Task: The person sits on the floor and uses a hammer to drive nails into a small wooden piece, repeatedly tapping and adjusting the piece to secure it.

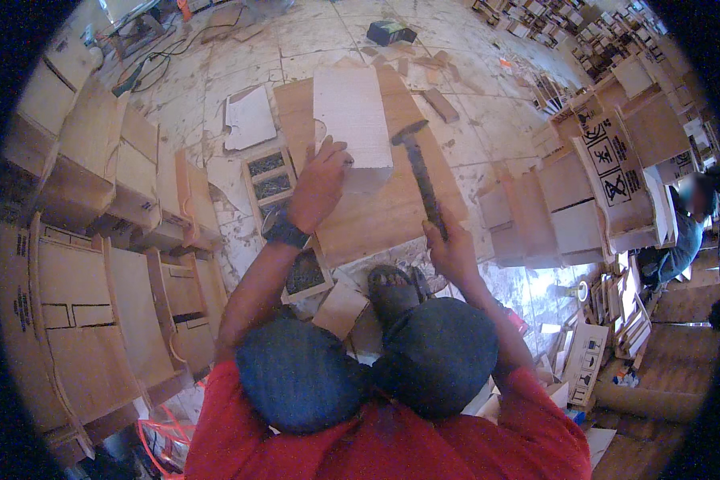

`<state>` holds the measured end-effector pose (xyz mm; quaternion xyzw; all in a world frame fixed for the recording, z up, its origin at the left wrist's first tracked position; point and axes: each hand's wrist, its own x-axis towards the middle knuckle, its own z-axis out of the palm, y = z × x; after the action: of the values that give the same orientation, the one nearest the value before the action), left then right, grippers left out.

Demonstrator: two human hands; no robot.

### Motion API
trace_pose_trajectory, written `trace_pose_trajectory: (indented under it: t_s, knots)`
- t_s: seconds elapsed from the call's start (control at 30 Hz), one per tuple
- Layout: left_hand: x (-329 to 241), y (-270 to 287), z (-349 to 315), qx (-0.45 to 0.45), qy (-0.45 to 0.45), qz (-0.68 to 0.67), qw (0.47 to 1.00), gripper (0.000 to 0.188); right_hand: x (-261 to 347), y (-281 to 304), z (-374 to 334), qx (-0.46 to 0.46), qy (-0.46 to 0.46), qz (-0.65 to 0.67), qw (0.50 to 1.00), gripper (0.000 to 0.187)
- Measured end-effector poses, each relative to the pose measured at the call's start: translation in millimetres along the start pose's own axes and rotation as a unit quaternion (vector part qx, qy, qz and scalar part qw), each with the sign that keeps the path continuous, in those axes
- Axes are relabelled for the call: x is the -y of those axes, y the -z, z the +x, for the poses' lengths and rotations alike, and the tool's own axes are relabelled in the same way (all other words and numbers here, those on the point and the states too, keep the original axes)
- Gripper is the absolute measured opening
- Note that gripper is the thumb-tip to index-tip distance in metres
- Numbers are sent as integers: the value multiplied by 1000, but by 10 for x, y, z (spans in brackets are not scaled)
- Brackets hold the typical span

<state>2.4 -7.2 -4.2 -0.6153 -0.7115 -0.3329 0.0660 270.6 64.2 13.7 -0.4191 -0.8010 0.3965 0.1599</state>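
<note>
A pale, white-faced block (348, 104) lies on a flat plywood board (420, 212) in front of me. My left hand (320, 180), with a dark watch on its wrist, is closed over the block's near left edge, fingertips on its top. In my right hand (452, 248) is a hammer (422, 176), gripped low on its dark handle. The hammer's head is over the board, right of the block and apart from it. Left of the board, partly behind my left forearm, sits a wooden tray (308, 291) with several compartments of dark nails.
Stacked wooden box pieces (96, 280) line the left, and more printed panels (608, 176) stand at right. A white sheet (250, 118), wood scraps (440, 105) and a dark box (391, 32) lie on the tiled floor. Another person (680, 240) is at the far right.
</note>
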Motion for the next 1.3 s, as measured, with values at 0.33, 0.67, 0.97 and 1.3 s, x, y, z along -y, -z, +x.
trace_pose_trajectory:
  t_s: [0.33, 0.67, 0.97, 1.3]
  knots:
    - [58, -59, -228, -95, 100, -136, 981, 41, -398, -533, 1117, -79, 217, 1, 973, 55]
    - [33, -28, -233, -86, 101, -123, 983, 40, -99, -819, 1534, 238, 35, 277, 930, 54]
    - [45, -45, -236, -92, 104, -118, 983, 39, -141, -844, 1589, 238, 16, 238, 942, 59]
    - [62, -121, -267, -127, 67, -99, 985, 38, -140, -841, 1599, 252, 15, 245, 936, 57]
